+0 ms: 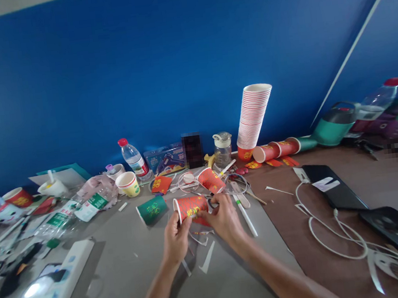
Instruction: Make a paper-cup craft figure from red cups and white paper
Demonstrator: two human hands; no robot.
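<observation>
A red paper cup (192, 206) with gold print lies on its side between both hands, its white mouth facing left. My left hand (175, 237) pinches the cup near its rim. My right hand (223, 218) is closed around the cup's base end, over what looks like scissor handles (212, 203). White paper strips (207, 259) lie on the grey table (134, 268) just below the hands. A green paper cup (152, 210) lies on its side to the left. Another red cup (210, 180) lies tipped behind.
A tall leaning stack of red cups (253, 120) stands at the back. Water bottles (134, 158), a glass jar (222, 148) and small bowls sit along the blue wall. A white power strip (45, 296) lies left. White cables (334, 234) and dark phones (334, 188) lie right.
</observation>
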